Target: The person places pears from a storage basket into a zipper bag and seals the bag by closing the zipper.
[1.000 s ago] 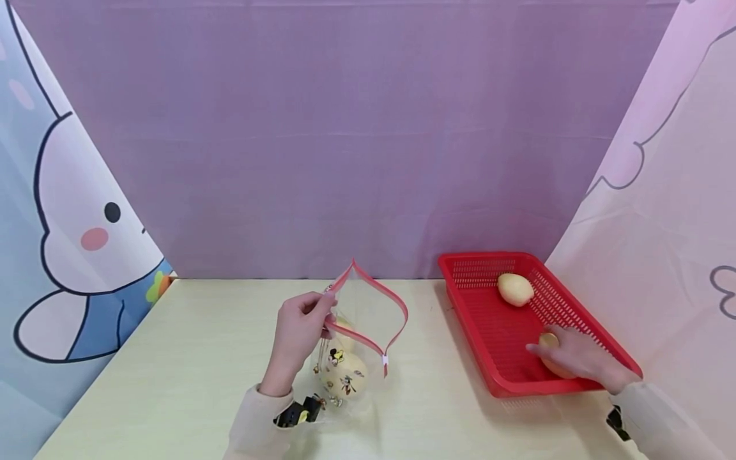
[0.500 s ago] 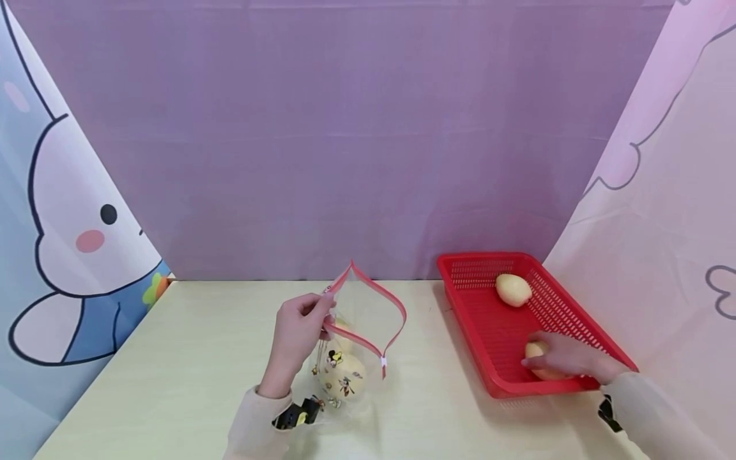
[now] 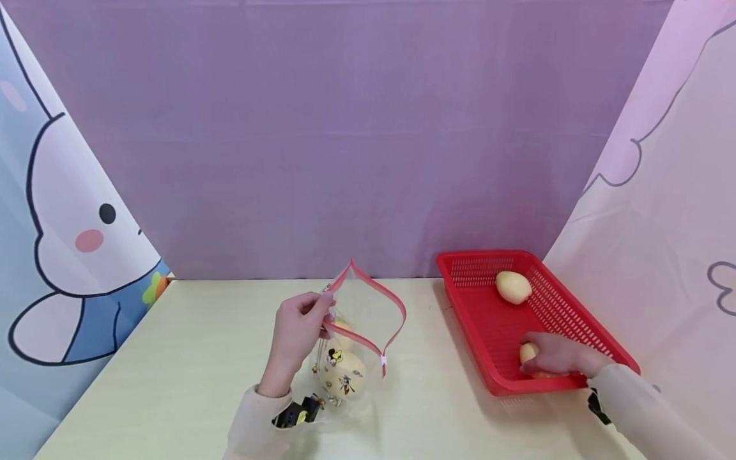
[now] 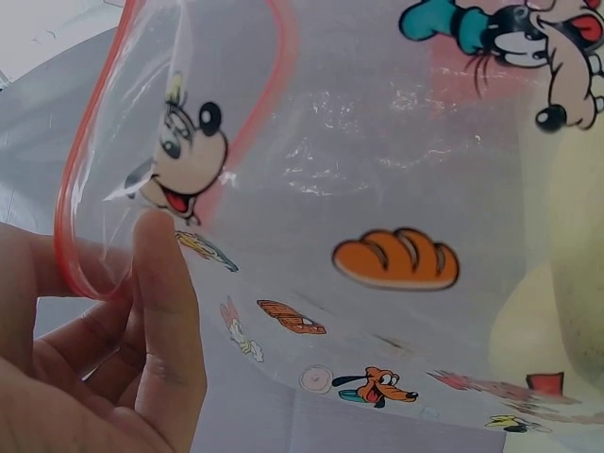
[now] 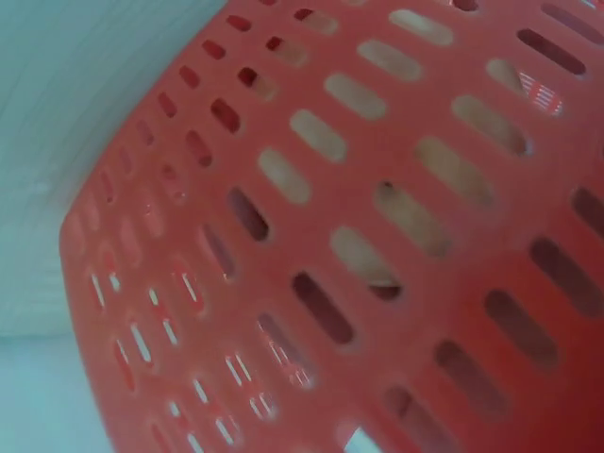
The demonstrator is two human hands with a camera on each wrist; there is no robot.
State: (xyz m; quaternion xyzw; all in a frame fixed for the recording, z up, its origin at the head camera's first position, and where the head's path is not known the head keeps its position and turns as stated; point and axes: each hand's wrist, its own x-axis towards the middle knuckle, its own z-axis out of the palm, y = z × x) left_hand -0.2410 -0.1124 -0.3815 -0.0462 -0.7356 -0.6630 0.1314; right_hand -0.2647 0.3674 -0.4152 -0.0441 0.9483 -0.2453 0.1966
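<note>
My left hand (image 3: pixel 300 329) pinches the left side of a clear zip bag (image 3: pixel 376 293) with a red seal strip and cartoon prints. The bag's mouth gapes wide. Pale yellow rounded things (image 3: pixel 345 374) lie inside it; the left wrist view shows them at the right, through the plastic (image 4: pixel 377 179). Over at the red basket (image 3: pixel 467 313), my right hand (image 3: pixel 554 353) curls over a pale yellow oval thing (image 3: pixel 528 352), mostly hidden under the palm. A second pale yellow oval, potato-shaped (image 3: pixel 513 287), lies at the basket's far end.
The basket's slotted wall (image 5: pixel 311 236) fills the right wrist view and hides most of the right hand. A pale tabletop (image 3: pixel 201 358) lies beneath the bag and basket. Purple cloth (image 3: pixel 356 140) hangs behind, with printed cloths at both sides.
Inside the basket, my right hand has shifted left with the near oval thing and now covers more of it. My left hand and the bag have stayed in place.
</note>
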